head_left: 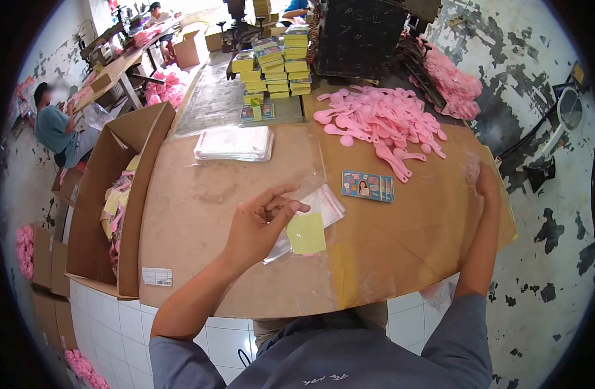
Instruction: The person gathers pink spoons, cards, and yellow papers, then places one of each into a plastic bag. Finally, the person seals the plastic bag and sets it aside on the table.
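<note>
My left hand [261, 217] is over the middle of the cardboard-covered table, fingers half curled and thumb apart from the forefinger. Beside its fingertips lie clear plastic bags [330, 206] and a yellow-green card [306, 233]. My right hand [487, 181] is at the table's right edge, its fingers mostly hidden. Clear plastic [472, 170] shows right beside it; I cannot tell whether the hand grips it. Between the hands lie a few blue printed cards [367, 187]. Behind them is a heap of pink plastic spoons [381, 117].
A stack of clear bags [234, 143] sits at the back left of the cardboard [200, 227]. Farther back rise piles of yellow-edged cards [271, 68] and a black machine [359, 39]. An open carton [129, 194] adjoins the left edge. A person [60, 133] sits beyond it.
</note>
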Motion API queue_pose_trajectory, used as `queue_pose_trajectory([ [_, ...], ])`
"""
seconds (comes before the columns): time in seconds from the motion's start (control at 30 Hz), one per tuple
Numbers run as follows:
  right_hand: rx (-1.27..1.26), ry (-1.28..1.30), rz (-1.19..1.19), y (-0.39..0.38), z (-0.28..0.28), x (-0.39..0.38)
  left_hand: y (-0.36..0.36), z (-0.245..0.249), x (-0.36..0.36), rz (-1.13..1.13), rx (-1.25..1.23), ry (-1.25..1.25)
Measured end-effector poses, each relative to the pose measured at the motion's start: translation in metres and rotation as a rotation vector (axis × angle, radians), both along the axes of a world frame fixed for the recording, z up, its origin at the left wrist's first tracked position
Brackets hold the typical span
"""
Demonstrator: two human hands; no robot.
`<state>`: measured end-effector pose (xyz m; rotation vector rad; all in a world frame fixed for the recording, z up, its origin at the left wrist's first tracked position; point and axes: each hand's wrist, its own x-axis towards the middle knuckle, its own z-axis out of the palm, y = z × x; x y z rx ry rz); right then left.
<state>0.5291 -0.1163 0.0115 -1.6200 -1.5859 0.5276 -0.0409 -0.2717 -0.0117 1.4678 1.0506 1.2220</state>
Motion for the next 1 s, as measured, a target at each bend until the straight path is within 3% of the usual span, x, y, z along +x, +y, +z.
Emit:
queue_pose_trajectory([
  [0.13,0.001,-1.07,-0.554,-0.019,-0.016,0.01,0.002,0.003,0.0,0.005,-0.082,-0.035],
  [0.23,0.223,-0.927,-0.47,-0.029,0.012,-0.05,0.004,0.0,0.0,-0.036,-0.122,-0.099],
  [0.3,0.389,-0.524,-0.144,-0.025,0.018,-0.1,0.005,0.001,0.001,-0.076,-0.136,-0.126],
  [0.37,0.185,-0.08,0.175,-0.032,0.011,-0.168,0.005,0.0,0.002,-0.098,-0.144,-0.128],
  [0.43,-0.005,-0.065,0.531,-0.061,0.016,-0.232,0.006,-0.003,0.003,-0.102,-0.147,-0.098],
  [0.5,0.008,0.037,0.873,-0.08,0.008,-0.281,0.006,-0.005,0.003,-0.096,-0.154,-0.097],
  [0.7,-0.345,0.501,0.983,-0.082,-0.017,-0.334,0.005,-0.01,0.002,-0.018,-0.172,-0.102],
  [1.0,-0.298,0.574,0.87,-0.076,-0.032,-0.329,0.005,-0.017,0.004,0.026,-0.138,-0.13],
])
